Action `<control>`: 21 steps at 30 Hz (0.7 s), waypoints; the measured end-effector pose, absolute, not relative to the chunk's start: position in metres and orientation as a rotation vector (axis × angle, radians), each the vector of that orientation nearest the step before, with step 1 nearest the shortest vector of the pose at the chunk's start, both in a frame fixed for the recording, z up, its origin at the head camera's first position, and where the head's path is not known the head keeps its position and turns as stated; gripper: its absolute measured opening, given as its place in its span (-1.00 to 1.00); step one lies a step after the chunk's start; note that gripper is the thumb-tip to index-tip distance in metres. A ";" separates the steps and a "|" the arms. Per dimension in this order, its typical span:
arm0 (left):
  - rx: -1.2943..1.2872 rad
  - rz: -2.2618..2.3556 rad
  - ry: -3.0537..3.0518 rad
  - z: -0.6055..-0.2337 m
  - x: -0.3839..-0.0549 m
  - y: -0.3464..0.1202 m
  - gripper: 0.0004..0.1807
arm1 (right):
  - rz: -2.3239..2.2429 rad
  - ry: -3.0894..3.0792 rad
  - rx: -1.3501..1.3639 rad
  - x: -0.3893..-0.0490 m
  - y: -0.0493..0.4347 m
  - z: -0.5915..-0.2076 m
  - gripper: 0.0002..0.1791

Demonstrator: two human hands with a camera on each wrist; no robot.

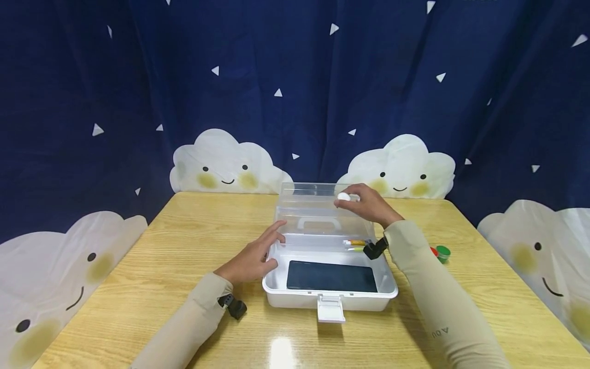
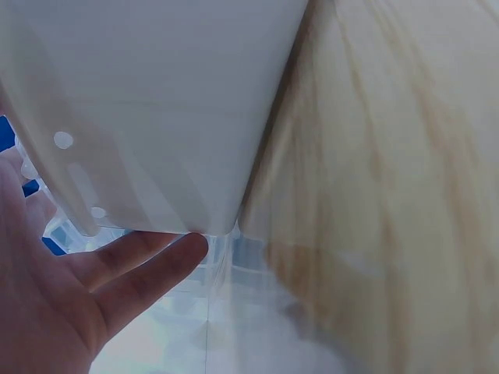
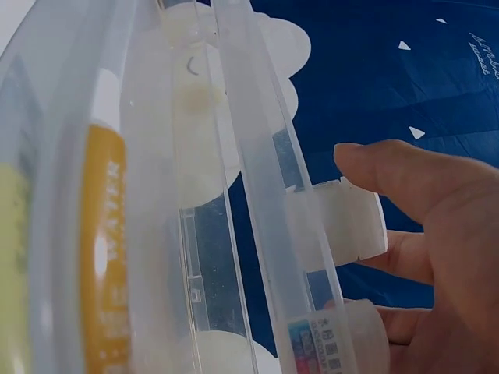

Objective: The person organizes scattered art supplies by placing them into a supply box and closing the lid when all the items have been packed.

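A white plastic box lies with its clear lid raised. My left hand is at the box's left side, fingers spread and fairly straight; in the left wrist view two fingertips rest by the box's end wall. Above the raised lid, my right hand holds small white jars. The right wrist view shows one white jar between thumb and fingers and a second, labelled jar against the lower fingers, both partly behind the clear lid. Inside the box lies a dark flat rectangular thing.
An orange tube and a yellow-green one lie at the box's back right. Jars with a green lid and a red lid stand on the wooden table, right of the box. A dark blue curtain hangs behind.
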State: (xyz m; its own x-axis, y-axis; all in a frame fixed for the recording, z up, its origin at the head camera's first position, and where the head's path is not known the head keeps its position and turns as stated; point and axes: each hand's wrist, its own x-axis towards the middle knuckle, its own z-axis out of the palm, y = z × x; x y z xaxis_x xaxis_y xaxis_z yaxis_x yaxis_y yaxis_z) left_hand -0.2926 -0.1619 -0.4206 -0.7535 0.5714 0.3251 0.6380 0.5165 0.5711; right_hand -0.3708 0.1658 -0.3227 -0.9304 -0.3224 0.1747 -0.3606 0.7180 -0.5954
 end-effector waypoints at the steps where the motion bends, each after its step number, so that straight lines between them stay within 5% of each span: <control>1: -1.060 -1.058 -2.647 -0.421 -0.293 -0.162 -0.54 | 1.003 -2.857 0.573 -0.371 0.165 -0.322 -0.52; 21: -1.062 -1.043 -2.648 -0.423 -0.294 -0.162 -0.54 | 0.910 -2.954 0.549 -0.370 0.159 -0.325 -0.47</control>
